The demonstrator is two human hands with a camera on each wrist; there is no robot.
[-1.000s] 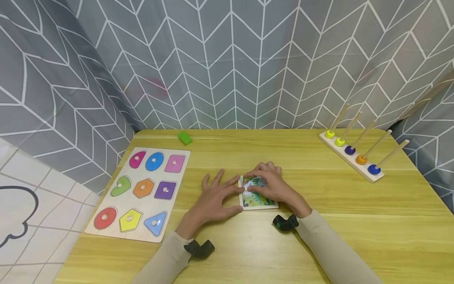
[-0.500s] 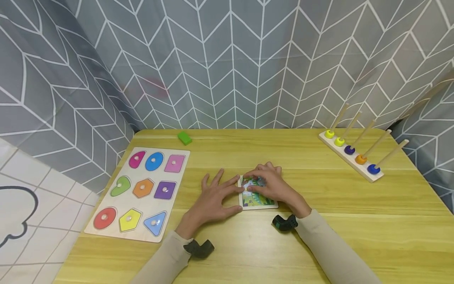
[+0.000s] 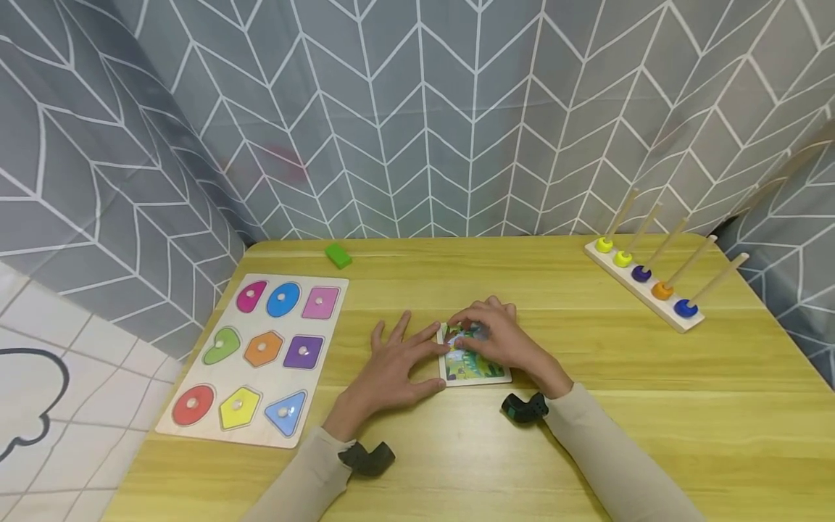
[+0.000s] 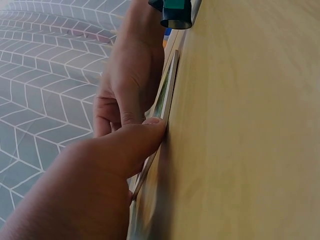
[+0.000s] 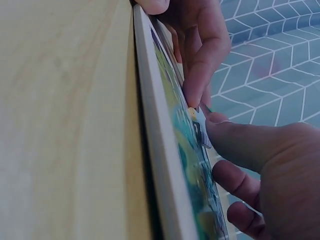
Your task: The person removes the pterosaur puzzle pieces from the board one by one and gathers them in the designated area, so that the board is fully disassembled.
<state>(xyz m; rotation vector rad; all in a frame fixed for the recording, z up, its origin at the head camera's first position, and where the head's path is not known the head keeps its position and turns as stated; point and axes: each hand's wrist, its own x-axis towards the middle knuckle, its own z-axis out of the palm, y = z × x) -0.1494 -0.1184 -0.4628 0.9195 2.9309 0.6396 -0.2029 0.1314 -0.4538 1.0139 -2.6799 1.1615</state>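
Picture board: small one with a colourful scene, on the worktop point(image 3: 424, 464) right between the two hands. That's the picture board point(image 3: 479, 371), btw.
Left hand point(image 3: 391, 366): fingers spread and pretty straight, thumb and fingertips touching the board's left side.
Right hand point(image 3: 499, 337): reaching over the board's far part, thumb and index finger apart across the picture; can't tell if it's pinching a loose piece.
Shape puzzle point(image 3: 277, 377): off to the left, nine coloured knobbed shapes.
Green block point(image 3: 338, 255): near the far edge.
Peg stand point(image 3: 675, 319): far right, five pegs, coloured rings.
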